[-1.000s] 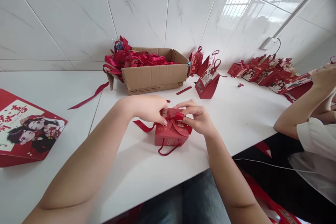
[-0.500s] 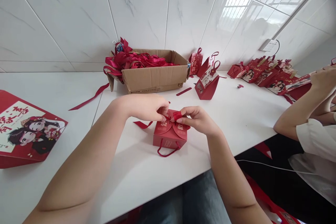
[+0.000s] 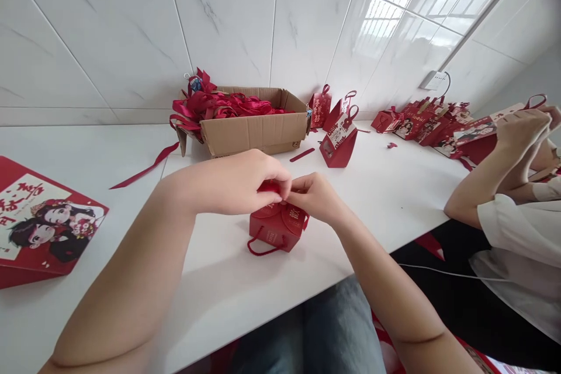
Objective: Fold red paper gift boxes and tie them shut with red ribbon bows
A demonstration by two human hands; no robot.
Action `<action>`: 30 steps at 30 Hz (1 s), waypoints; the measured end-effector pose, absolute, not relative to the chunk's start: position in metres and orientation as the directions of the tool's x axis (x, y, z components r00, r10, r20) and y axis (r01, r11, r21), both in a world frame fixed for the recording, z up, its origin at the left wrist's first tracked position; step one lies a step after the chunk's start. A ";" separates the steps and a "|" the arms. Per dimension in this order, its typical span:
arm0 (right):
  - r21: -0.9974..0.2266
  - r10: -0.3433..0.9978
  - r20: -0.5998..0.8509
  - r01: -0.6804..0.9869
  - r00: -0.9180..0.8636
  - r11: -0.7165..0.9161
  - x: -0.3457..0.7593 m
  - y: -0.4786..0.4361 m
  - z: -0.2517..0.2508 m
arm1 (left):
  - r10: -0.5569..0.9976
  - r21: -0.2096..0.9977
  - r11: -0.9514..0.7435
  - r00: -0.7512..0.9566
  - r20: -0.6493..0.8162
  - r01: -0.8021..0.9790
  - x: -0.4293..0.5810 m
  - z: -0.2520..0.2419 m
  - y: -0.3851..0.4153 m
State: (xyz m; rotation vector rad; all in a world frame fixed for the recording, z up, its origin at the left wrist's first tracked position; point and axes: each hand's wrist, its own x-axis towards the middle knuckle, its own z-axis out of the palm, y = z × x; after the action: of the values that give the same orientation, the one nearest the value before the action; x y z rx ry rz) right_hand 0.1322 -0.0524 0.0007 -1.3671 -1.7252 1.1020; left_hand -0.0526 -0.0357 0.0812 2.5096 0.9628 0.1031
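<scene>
Currently, the red box (image 3: 276,234) is sitting on the counter (image 3: 219,304), below both hands and set back from the front edge. That edge is running diagonally, climbing toward the right, with jeans (image 3: 307,333) showing beneath. White surface is extending in front of the box and, on its right, toward a co-worker's elbow (image 3: 458,201) near the edge.

Left hand (image 3: 287,190): fingers are curling nearly closed on red ribbon (image 3: 268,187) at the box top. Right hand (image 3: 291,193): fingers are pinching nearly closed, meeting the left ones; they are mostly hiding the ribbon there, so the exact hold cannot be told. A cord handle (image 3: 262,253) is drooping at the box's near side.

Obstacles: the carton (image 3: 256,133) is standing close behind the left hand, against the wall (image 3: 228,17), with ribbons (image 3: 232,105) spilling over its left end. One strip (image 3: 146,169) is trailing onto the counter. The left forearm (image 3: 131,263) is spanning the space toward a big box (image 3: 48,216). Behind the right hand, a window box (image 3: 338,146) is standing; farther right, a row of boxes (image 3: 427,123) is lining the wall.
</scene>
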 end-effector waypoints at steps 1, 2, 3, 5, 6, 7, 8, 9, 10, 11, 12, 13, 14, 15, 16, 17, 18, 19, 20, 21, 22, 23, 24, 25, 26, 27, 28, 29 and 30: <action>-0.894 0.967 0.013 0.430 -0.255 0.125 0.132 -0.053 0.001 | 0.642 0.441 -0.677 0.766 -0.036 0.589 -0.051 0.080 -0.036; -0.886 0.956 0.024 0.437 -0.293 0.156 0.133 -0.054 0.001 | 0.643 0.444 -0.690 0.766 0.015 0.571 -0.049 0.078 -0.035; -0.881 0.941 0.035 0.434 -0.338 0.189 0.134 -0.055 0.001 | 0.653 0.441 -0.696 0.755 0.061 0.566 -0.047 0.075 -0.033; -0.875 0.907 0.063 0.414 -0.417 0.252 0.136 -0.058 0.003 | 0.683 0.434 -0.691 0.718 0.133 0.578 -0.042 0.068 -0.025; -0.872 0.894 0.075 0.407 -0.441 0.274 0.137 -0.060 0.003 | 0.695 0.435 -0.685 0.702 0.151 0.585 -0.040 0.065 -0.021; -0.869 0.892 0.086 0.405 -0.443 0.285 0.138 -0.061 0.002 | 0.704 0.443 -0.677 0.692 0.158 0.587 -0.038 0.061 -0.017; -0.868 0.901 0.095 0.408 -0.422 0.282 0.139 -0.062 0.001 | 0.708 0.454 -0.672 0.689 0.158 0.586 -0.036 0.058 -0.013; -0.870 0.917 0.101 0.412 -0.386 0.270 0.138 -0.062 -0.001 | 0.707 0.458 -0.672 0.687 0.165 0.582 -0.034 0.055 -0.011; -0.876 0.933 0.107 0.411 -0.343 0.252 0.138 -0.063 -0.003 | 0.707 0.448 -0.680 0.680 0.193 0.580 -0.033 0.053 -0.009; -0.885 0.948 0.115 0.403 -0.298 0.234 0.137 -0.063 -0.006 | 0.710 0.425 -0.690 0.664 0.236 0.586 -0.033 0.052 -0.007; -0.895 0.957 0.121 0.389 -0.262 0.220 0.136 -0.062 -0.009 | 0.717 0.398 -0.692 0.634 0.289 0.602 -0.034 0.052 -0.007; -0.906 0.963 0.126 0.368 -0.237 0.209 0.136 -0.062 -0.012 | 0.734 0.378 -0.679 0.594 0.329 0.629 -0.036 0.054 -0.007; -0.917 0.966 0.129 0.345 -0.223 0.202 0.135 -0.062 -0.015 | 0.762 0.376 -0.647 0.557 0.329 0.663 -0.039 0.055 -0.008; -0.925 0.967 0.133 0.324 -0.216 0.200 0.135 -0.062 -0.017 | 0.798 0.390 -0.602 0.534 0.279 0.697 -0.043 0.058 -0.008; -0.930 0.967 0.143 0.307 -0.209 0.203 0.134 -0.062 -0.020 | 0.828 0.410 -0.552 0.534 0.171 0.726 -0.046 0.060 -0.009; -0.932 0.967 0.156 0.294 -0.202 0.212 0.134 -0.062 -0.021 | 0.833 0.423 -0.513 0.552 0.035 0.747 -0.049 0.063 -0.010; -0.932 0.965 0.172 0.286 -0.198 0.224 0.134 -0.061 -0.023 | 0.813 0.425 -0.492 0.576 -0.089 0.760 -0.051 0.064 -0.010; -0.929 0.963 0.188 0.282 -0.194 0.238 0.134 -0.061 -0.024 | 0.781 0.422 -0.488 0.598 -0.180 0.764 -0.052 0.065 -0.010; -0.926 0.960 0.203 0.281 -0.191 0.252 0.134 -0.061 -0.024 | 0.752 0.419 -0.497 0.618 -0.230 0.760 -0.052 0.065 -0.009; -0.923 0.958 0.216 0.282 -0.188 0.264 0.134 -0.061 -0.025 | 0.734 0.420 -0.511 0.635 -0.242 0.750 -0.051 0.064 -0.008; -0.920 0.956 0.227 0.282 -0.186 0.273 0.134 -0.061 -0.025 | 0.723 0.427 -0.526 0.651 -0.231 0.736 -0.049 0.063 -0.007; -0.920 0.955 0.236 0.275 -0.181 0.279 0.133 -0.061 -0.026 | 0.716 0.440 -0.540 0.666 -0.207 0.718 -0.048 0.061 -0.005; -0.925 0.956 0.242 0.257 -0.169 0.279 0.132 -0.061 -0.026 | 0.712 0.456 -0.552 0.679 -0.179 0.698 -0.046 0.060 -0.004; -0.934 0.958 0.244 0.229 -0.148 0.273 0.132 -0.061 -0.027 | 0.712 0.471 -0.558 0.685 -0.151 0.684 -0.045 0.059 -0.003; -0.945 0.963 0.243 0.194 -0.120 0.263 0.131 -0.061 -0.028 | 0.719 0.482 -0.556 0.683 -0.129 0.677 -0.044 0.058 -0.001; -0.954 0.966 0.243 0.160 -0.087 0.254 0.130 -0.062 -0.030 | 0.729 0.489 -0.549 0.675 -0.116 0.678 -0.044 0.057 0.000; -0.958 0.967 0.248 0.135 -0.055 0.254 0.129 -0.062 -0.031 | 0.738 0.492 -0.539 0.665 -0.114 0.684 -0.043 0.057 0.000; -0.956 0.964 0.263 0.128 -0.031 0.265 0.128 -0.062 -0.032 | 0.744 0.492 -0.530 0.657 -0.121 0.691 -0.044 0.057 0.001; -0.948 0.958 0.288 0.140 -0.018 0.287 0.127 -0.063 -0.034 | 0.746 0.492 -0.523 0.653 -0.131 0.696 -0.044 0.057 0.001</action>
State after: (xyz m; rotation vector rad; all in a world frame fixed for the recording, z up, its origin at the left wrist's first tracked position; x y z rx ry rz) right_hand 0.1275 -0.0626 -0.0337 -1.0894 -1.4337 0.9174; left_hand -0.0435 0.0006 0.0566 2.3606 1.1214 0.1303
